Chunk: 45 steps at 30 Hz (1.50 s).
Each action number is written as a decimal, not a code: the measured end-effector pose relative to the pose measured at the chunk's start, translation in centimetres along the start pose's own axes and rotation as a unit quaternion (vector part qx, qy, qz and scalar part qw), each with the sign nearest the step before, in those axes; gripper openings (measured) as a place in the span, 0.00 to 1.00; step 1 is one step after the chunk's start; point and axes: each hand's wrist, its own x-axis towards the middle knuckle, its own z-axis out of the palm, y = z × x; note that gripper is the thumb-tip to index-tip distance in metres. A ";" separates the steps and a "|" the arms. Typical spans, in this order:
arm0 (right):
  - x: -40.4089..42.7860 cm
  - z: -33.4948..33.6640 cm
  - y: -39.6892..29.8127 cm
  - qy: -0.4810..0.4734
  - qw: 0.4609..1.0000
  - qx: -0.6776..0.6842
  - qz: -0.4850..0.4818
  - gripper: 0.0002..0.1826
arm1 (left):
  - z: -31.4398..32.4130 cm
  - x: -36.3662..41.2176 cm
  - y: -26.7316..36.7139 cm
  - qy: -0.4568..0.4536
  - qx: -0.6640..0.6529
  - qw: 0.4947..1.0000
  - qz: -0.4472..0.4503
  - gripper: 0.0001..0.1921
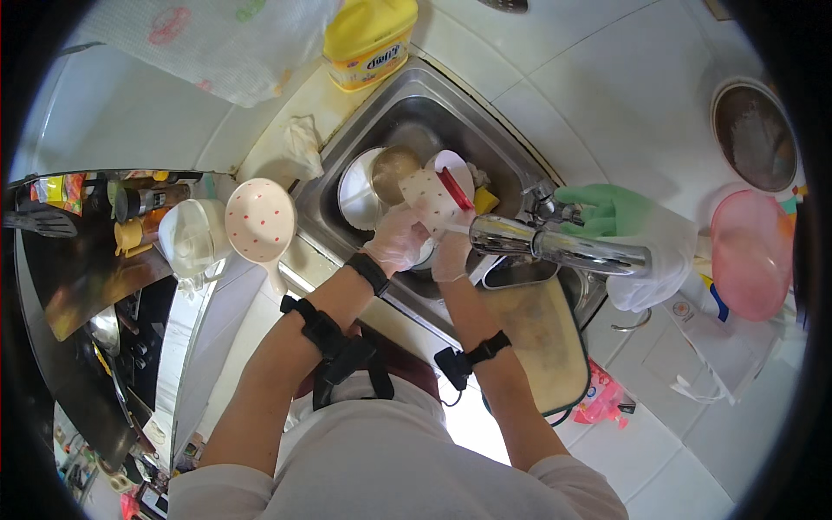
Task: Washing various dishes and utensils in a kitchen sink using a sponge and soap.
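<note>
A white dish with small dark spots (422,190) is tilted over the sink, under the end of the chrome faucet (520,240). My left hand (402,237), in a thin clear glove, grips its near-left edge. My right hand (453,255), gloved too, holds its near-right side, its fingers partly hidden by the faucet. A red strip (455,188) lies at the dish's right edge; what it belongs to is unclear. Behind are a white bowl (359,188), a brownish translucent bowl (394,170), a white dish (453,166) and a yellow sponge (485,201).
The steel sink's rim (416,75) surrounds the dishes. Left of it rests a dotted pan-shaped dish (260,220); a crumpled cloth (302,146) and a yellow container (370,45) stand behind. At right are a green-and-white glove (604,208), a cutting board (539,344) and a pink basin (752,253).
</note>
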 end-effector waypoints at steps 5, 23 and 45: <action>-3.2 2.1 -2.9 -0.047 0.918 -0.374 -0.125 0.22 | 0.3 -0.4 0.1 0.045 -0.060 0.997 -0.032 0.16; 5.4 -11.8 2.8 -0.133 0.981 0.046 0.130 0.25 | -1.1 -3.1 3.8 0.045 0.179 0.980 -0.078 0.15; -1.4 -7.5 -3.2 -0.242 0.938 0.005 0.248 0.22 | -1.1 -4.3 6.4 0.047 0.653 0.733 0.184 0.23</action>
